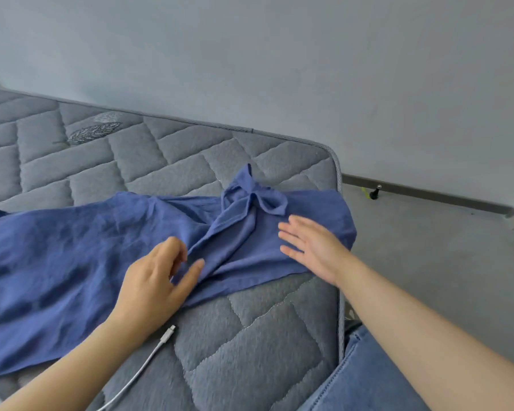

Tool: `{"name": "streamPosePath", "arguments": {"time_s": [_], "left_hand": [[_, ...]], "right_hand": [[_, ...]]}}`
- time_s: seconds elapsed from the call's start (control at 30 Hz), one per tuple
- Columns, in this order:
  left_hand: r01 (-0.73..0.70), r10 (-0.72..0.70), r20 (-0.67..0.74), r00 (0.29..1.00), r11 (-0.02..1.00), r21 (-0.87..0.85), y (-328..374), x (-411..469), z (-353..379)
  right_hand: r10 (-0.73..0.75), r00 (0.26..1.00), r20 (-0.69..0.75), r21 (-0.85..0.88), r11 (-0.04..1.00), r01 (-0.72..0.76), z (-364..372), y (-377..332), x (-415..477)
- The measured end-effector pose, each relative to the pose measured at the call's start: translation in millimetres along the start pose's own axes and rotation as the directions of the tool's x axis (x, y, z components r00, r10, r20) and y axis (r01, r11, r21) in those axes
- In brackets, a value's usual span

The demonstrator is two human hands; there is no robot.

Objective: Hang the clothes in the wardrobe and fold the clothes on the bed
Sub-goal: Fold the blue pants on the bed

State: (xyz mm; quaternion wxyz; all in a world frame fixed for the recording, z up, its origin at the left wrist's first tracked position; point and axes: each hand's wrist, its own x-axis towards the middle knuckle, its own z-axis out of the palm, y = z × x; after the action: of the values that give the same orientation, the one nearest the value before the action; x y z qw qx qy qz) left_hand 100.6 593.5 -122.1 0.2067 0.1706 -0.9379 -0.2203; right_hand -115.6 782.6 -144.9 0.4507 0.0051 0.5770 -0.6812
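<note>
Head view: left hand (155, 280) loosely curled, grasping nothing, over blue garment (57, 262); right hand (312, 247) flat, released, on it.

Both arms are shown bare to the edge of the frame, ending in the left hand (152, 280) and right hand (312, 247). Blue denim jeans (368, 378), seamed with pale stitching, are worn on the leg.
</note>
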Motion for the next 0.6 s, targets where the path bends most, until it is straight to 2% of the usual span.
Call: {"name": "streamPosePath", "arguments": {"time_s": [0.07,0.1,0.13,0.17,0.23,0.27,0.3,0.37,0.43,0.5,0.6], "left_hand": [[-0.136,0.131,0.124,0.984,0.990,0.032,-3,-14,-2],[-0.171,0.159,0.211,0.965,0.984,0.040,-6,-23,-2],[-0.188,0.166,0.271,0.948,0.980,0.060,-11,-31,0],[-0.178,0.142,0.309,0.940,0.980,0.090,-16,-37,2],[-0.108,0.050,0.329,0.943,0.981,0.160,-24,-47,1],[-0.065,0.000,0.329,0.944,0.980,0.188,-28,-51,1],[-0.033,-0.042,0.331,0.943,0.975,0.219,-31,-54,0],[-0.002,-0.082,0.317,0.945,0.967,0.257,-37,-58,-5],[0.019,-0.103,0.297,0.949,0.962,0.273,-42,-61,-8],[0.021,-0.101,0.280,0.955,0.961,0.275,-46,-62,-11],[-0.077,0.004,0.246,0.969,0.955,0.285,-48,-63,-14]], "right_hand": [[-0.091,0.996,-0.012,-0.290,0.953,0.083,4,26,-12],[-0.166,0.986,0.027,-0.495,0.854,0.158,6,35,-17],[-0.235,0.966,0.112,-0.681,0.689,0.247,9,43,-22],[-0.278,0.935,0.219,-0.821,0.465,0.331,11,49,-25],[-0.302,0.855,0.422,-0.898,-0.010,0.440,18,58,-28],[-0.298,0.824,0.481,-0.877,-0.154,0.456,21,61,-28],[-0.296,0.807,0.512,-0.857,-0.247,0.453,25,64,-27],[-0.298,0.777,0.554,-0.819,-0.363,0.445,35,67,-27],[-0.320,0.743,0.588,-0.787,-0.436,0.436,47,70,-26],[-0.357,0.702,0.616,-0.767,-0.474,0.432,55,73,-23],[-0.381,0.672,0.635,-0.751,-0.510,0.420,61,73,-21]]}}
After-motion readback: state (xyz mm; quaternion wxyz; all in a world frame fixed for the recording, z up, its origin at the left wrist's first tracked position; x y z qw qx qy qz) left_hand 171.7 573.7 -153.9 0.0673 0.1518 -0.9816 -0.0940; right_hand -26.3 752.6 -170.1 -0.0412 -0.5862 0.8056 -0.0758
